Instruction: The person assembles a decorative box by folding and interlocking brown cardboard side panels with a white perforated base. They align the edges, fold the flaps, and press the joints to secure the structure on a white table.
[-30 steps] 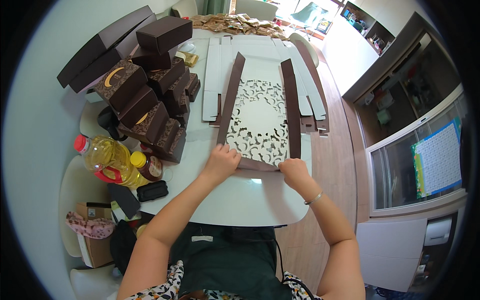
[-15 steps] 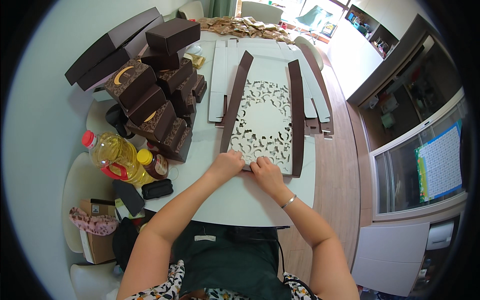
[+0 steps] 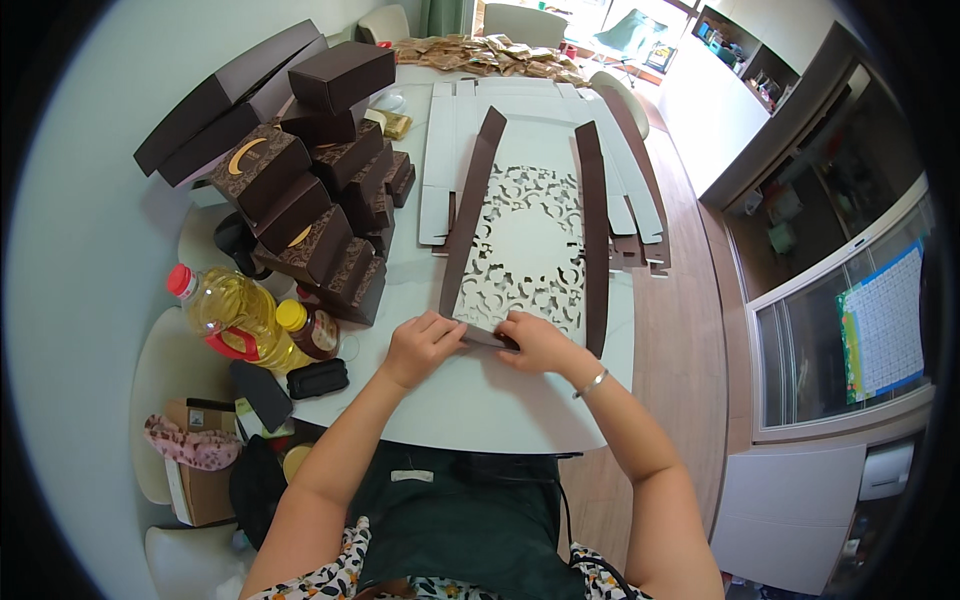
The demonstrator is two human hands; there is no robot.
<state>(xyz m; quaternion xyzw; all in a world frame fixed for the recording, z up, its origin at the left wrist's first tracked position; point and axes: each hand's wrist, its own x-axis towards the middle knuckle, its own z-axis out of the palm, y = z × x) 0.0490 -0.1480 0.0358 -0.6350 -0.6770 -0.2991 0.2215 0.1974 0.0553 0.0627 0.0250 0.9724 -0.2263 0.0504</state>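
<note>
A part-folded cardboard box point(image 3: 530, 235) lies lengthwise on the white table, its pale inside face up with a lacy cut-out pattern. Its long dark brown side walls point(image 3: 597, 250) stand up, and the near end wall is raised as well. At the near left corner my left hand point(image 3: 422, 347) grips the edge with bent fingers. My right hand point(image 3: 540, 345) pinches the near end wall a little right of its middle, its fingertips over the rim. Flat unfolded box blanks point(image 3: 440, 165) lie beneath and beside this box.
Stacked brown boxes point(image 3: 330, 240) fill the table's left side. Near them stand an oil bottle point(image 3: 235, 310) with a red cap and a yellow-lidded jar point(image 3: 310, 328). A black case point(image 3: 317, 378) lies by the left edge. Gold packets point(image 3: 490, 55) cover the far end.
My left hand has shifted left and nearer to the box's corner. My right hand has turned sideways along the near end, where the end wall now shows upright between the hands.
</note>
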